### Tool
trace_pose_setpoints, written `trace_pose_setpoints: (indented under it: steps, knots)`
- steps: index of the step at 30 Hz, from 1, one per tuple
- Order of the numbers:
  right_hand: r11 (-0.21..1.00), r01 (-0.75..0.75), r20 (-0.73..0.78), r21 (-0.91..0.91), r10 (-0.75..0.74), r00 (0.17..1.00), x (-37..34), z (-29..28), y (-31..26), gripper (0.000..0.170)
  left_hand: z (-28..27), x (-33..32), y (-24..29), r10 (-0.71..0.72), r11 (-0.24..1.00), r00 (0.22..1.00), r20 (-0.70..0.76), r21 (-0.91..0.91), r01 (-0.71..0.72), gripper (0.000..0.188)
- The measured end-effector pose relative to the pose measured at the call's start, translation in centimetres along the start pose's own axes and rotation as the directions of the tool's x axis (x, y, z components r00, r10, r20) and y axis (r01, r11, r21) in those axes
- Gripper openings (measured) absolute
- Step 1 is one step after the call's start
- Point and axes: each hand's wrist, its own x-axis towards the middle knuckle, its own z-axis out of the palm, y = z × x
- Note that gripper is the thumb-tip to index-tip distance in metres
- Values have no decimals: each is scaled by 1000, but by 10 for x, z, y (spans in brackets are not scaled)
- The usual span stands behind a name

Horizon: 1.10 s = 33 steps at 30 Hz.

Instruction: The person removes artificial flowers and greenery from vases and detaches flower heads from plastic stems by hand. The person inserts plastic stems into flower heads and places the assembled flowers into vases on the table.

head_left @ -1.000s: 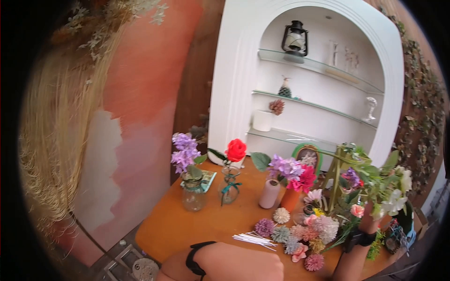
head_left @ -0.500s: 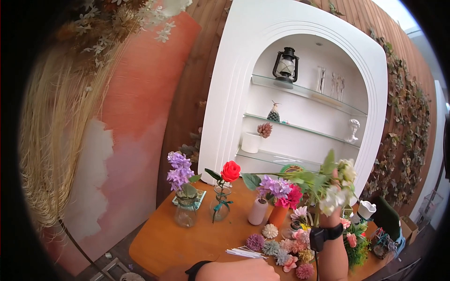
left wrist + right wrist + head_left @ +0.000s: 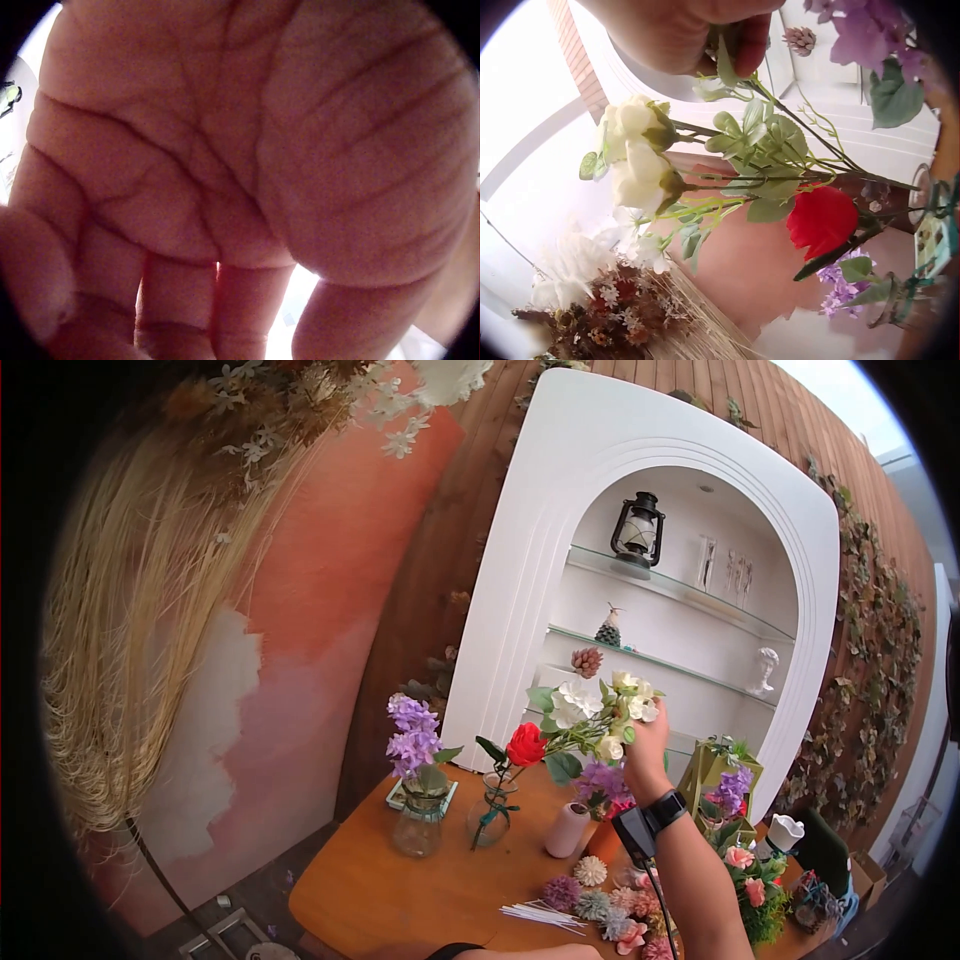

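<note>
Glass vase (image 3: 490,823): red rose (image 3: 526,745) | right grip (image 3: 648,745): pinching white flowers (image 3: 577,703) | left grip (image 3: 232,165): relaxed

- Worktop (image 3: 400,895) before a cabinet (image 3: 505,560).
- Jar (image 3: 418,832) near the worktop's back-left corner.
- Vase (image 3: 490,825) right of the jar, holding a rose (image 3: 526,745).
- Bottle (image 3: 567,831) right of the vase.
- Spray (image 3: 578,710) in the right hand (image 3: 648,745), above the worktop.
- Sticks (image 3: 543,917) toward the front edge.

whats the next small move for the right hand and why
Probably ease the white-flowered green spray into the round clear glass vase with the teal ribbon, which holds one red rose: the right hand grips the spray, and its stem end appears close to that vase's mouth.
</note>
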Motion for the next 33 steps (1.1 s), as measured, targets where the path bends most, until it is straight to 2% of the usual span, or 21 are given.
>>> trace_pose_setpoints:
  steps: [2, 4, 5, 6, 8, 9, 14, 16, 17, 18, 20, 21, 22, 23, 24, 26, 27, 29, 30, 32, 33]
  knots:
    - [997, -29, -16, -74, 28, 999, -1, 12, -5, 36, 0, -2, 2, 2, 999, 1000, 4, 40, -2, 30]
    - [984, -166, 72, -65, 170, 983, 0, 22, -12, 33, -1, -4, 3, 4, 999, 1000, -4, 33, -4, 30]
    - [961, -274, 179, -45, 278, 944, 0, 23, -20, 45, -2, -5, 3, 9, 1000, 1000, -6, 25, -9, 30]
    - [960, -276, 182, -48, 280, 943, -2, 25, -28, 45, -2, -6, 3, 7, 1000, 1000, -9, 24, -7, 30]
    - [884, -427, 184, -188, 459, 869, -9, 30, -45, 60, -3, -7, 4, 9, 1000, 1000, -9, 18, -8, 30]
    - [869, -437, 282, -233, 491, 825, -5, 27, -44, 78, -3, -8, 4, 8, 1000, 1000, -13, 17, -8, 30]
    - [859, -435, 276, -272, 502, 819, -5, 23, -52, 87, -2, -8, 3, 12, 999, 1000, -19, 43, -11, 29]
    - [884, -183, 316, -430, 337, 887, 0, 14, -54, 82, -5, -8, 3, -6, 1000, 1000, -26, 12, 6, 29]
    - [904, -168, 311, -393, 303, 901, 0, 9, -58, 69, -6, -9, 3, -26, 1000, 999, -33, -16, 26, 29]
    - [902, -172, 305, -397, 306, 902, 2, 1, -66, 69, -6, -9, 2, -21, 1000, 999, -30, -21, 21, 29]
    - [910, -107, 365, -400, 266, 892, 2, -20, -87, 56, -6, -9, -2, -31, 998, 999, -14, 48, 32, 28]
    - [911, -51, 369, -409, 216, 904, -1, -32, -97, 41, -6, -9, -4, -9, 999, 1000, -7, 35, 9, 28]
    - [900, -59, 338, -432, 222, 914, -3, -47, -106, 41, -6, -10, -6, -29, 999, 999, -33, 45, 31, 27]
    - [885, -14, 386, -466, 217, 897, -5, -62, -116, 37, -7, -9, -10, -40, 998, 998, -57, 51, 43, 27]
    - [865, 29, 427, -501, 218, 878, -10, -80, -127, 33, -9, -7, -13, 10, 999, 999, -41, 31, -9, 27]
    - [775, 88, 398, -625, 220, 891, -25, -112, -149, 23, -15, -3, -16, -135, 982, 991, -24, 133, 137, 26]
    - [727, 109, 405, -678, 246, 881, -30, -133, -156, 23, -14, -3, -20, -82, 990, 997, -2, 114, 81, 26]
    - [628, 138, 410, -766, 312, 857, -43, -175, -172, 22, -12, -1, -28, -245, 942, 967, -73, 217, 255, 26]
    - [604, 196, 440, -773, 286, 851, -50, -196, -179, 21, -13, 2, -32, -202, 957, 978, -49, 204, 208, 26]
    - [381, 184, 334, -906, 376, 865, -67, -230, -202, 22, -16, 9, -39, -348, 889, 927, -139, 265, 373, 21]
    - [275, 212, 305, -938, 358, 883, -75, -253, -203, 23, -15, 14, -43, -359, 844, 918, -169, 362, 396, 16]
